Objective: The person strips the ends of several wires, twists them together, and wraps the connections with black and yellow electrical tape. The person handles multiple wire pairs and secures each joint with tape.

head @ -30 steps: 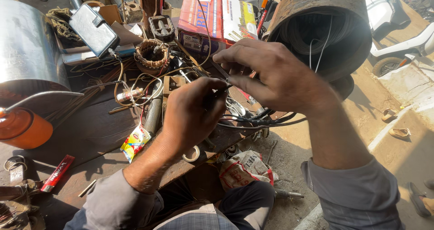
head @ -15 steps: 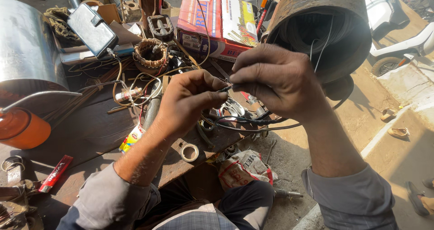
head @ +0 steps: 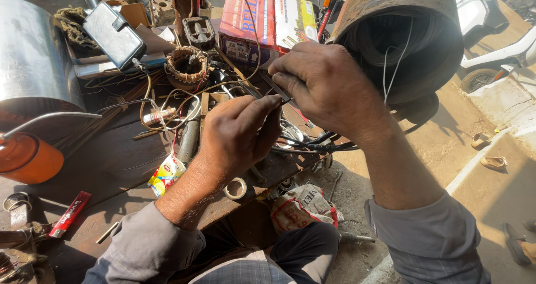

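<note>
Watching the head cam feed here and the bench (head: 111, 166) is a dark, grimy wooden slab filling the left half of the frame, set up outdoors on sunlit dirt ground, with a couple of sandals (head: 494, 162) lying at the right edge and part of a white scooter (head: 502, 44) at upper right. Stuff everywhere: a shiny metal drum (head: 33, 60) at upper left with an orange can (head: 28, 158) just under it, a phone in a grey case (head: 114, 35) leaning up top with a cable running off it, a copper motor winding (head: 187, 66) near top centre, a red and white cardboard box (head: 268, 18) behind it, a small yellow sachet (head: 166, 175) and a roll of tape (head: 235, 188) near the bench's front edge, and a red flat packet (head: 70, 212) at lower left. A big rusty cylinder (head: 402, 32) full of coiled wire hangs into the upper right (two thin pale strands dangle out of it). Now the hands: the left hand (head: 237, 136) comes up from the lower left, knuckles toward me, fingers curled in tight and pinched on a thin dark wire (head: 282, 101) at its fingertips. The right hand (head: 326, 86) reaches in from the lower right, arched over the top, thumb and fingers pressed together on the same wire just beside the left's fingertips, so the two hands nearly touch. The wire sits dead centre of the frame, above a tangle of black cables (head: 318, 144) at the bench edge. Both sleeves are grey.
</note>
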